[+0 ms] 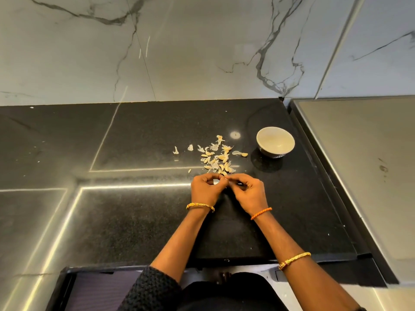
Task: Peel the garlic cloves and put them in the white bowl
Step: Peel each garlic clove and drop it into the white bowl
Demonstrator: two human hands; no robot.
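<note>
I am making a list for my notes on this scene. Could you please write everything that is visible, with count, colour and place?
white bowl: one, white inside with a dark base, on the counter, to the right of the garlic pile; looks empty.
garlic pile: one loose heap of cloves and papery skins, cream and pale white, mid-counter, just beyond the hands; number of cloves cannot be told.
counter: one, black and glossy.
wall: white marble with grey veins, behind the counter.
grey surface: one, at the right edge.
bracelets: three, two gold, one orange, on the wrists and right forearm.
left hand: fingers curled, pinching a small clove together with the right hand.
</note>
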